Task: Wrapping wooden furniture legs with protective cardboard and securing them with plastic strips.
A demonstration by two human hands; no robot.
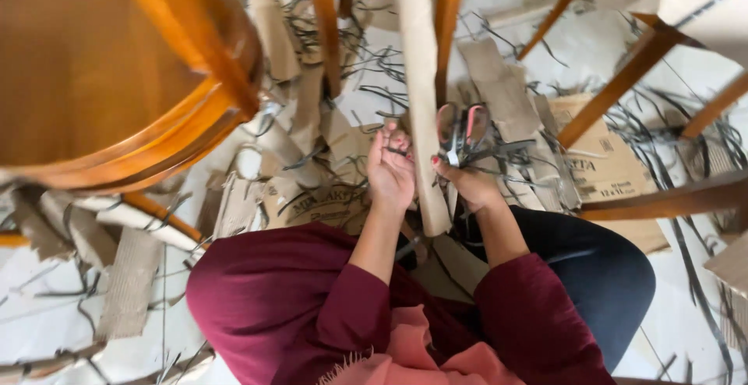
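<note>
Holding a long cardboard strip (421, 97) upright at the middle of the frame, the left hand (391, 171) pinches its edge, fingers closed on it. The right hand (467, 178) grips red-handled scissors (461, 132) just beside the strip, blades seemingly partly hidden. Cardboard scraps (312, 198) litter the white floor (47, 315). A round wooden stool (109, 65) fills the upper left.

Tan cardboard strip (421, 81); seemingly red-handled scissors (461, 132)
</note>
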